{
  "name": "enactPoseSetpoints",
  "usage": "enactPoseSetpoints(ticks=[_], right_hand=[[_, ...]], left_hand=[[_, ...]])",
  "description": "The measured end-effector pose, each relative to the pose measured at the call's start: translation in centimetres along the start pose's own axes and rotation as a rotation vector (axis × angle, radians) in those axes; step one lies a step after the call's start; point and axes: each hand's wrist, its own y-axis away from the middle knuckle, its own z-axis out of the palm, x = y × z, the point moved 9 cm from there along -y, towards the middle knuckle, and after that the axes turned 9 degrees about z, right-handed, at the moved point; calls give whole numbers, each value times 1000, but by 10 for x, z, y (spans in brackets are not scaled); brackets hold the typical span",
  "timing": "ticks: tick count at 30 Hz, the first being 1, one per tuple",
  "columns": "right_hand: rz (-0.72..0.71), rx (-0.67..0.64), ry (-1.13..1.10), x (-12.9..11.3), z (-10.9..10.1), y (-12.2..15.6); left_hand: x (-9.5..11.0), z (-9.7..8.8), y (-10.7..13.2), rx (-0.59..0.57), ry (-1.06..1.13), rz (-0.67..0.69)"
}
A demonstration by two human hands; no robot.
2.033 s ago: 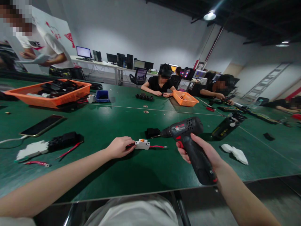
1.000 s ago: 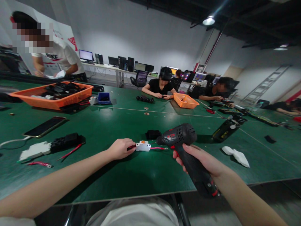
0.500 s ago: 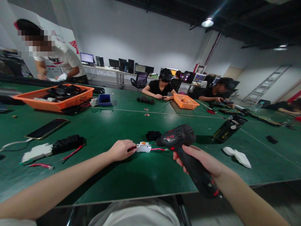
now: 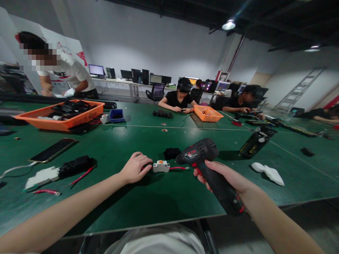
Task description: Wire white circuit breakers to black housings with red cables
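A small white breaker (image 4: 161,165) with an orange tab lies on the green table (image 4: 148,197), a red wire (image 4: 178,168) running out of its right side. My left hand (image 4: 135,168) rests just left of it, fingers curled over the red wire end on that side. My right hand (image 4: 225,176) is wrapped round the grip of a black power screwdriver (image 4: 201,151). The tool's nose points left, just above and right of the breaker. A small black block (image 4: 172,152) sits behind the breaker.
At the left lie a phone (image 4: 53,150), a black part (image 4: 76,164), a white part (image 4: 39,174) and loose red wires (image 4: 79,173). An orange tray (image 4: 34,122), a blue bin (image 4: 116,114), a smaller orange tray (image 4: 208,113), a white cloth (image 4: 267,173); seated people work across the table.
The screwdriver has come left and lower, its nose closer to the breaker. My left hand stays at the wire, its fingers a little raised. The breaker has not moved.
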Motion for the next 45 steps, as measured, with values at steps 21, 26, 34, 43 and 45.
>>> enactPoseSetpoints(ticks=[21, 26, 34, 43, 45], right_hand=[[-114, 883, 1016, -22, -174, -38], [111, 955, 1283, -10, -213, -75], [246, 780, 1401, -7, -254, -113], [-667, 704, 1290, -35, -115, -128], [-737, 591, 1201, -23, -96, -142]], left_hand=[[86, -8, -40, 128, -192, 308], [91, 17, -64, 84, -260, 334], [78, 43, -65, 45, -290, 311], [67, 47, -71, 35, -231, 262], [67, 48, -72, 28, -256, 267]])
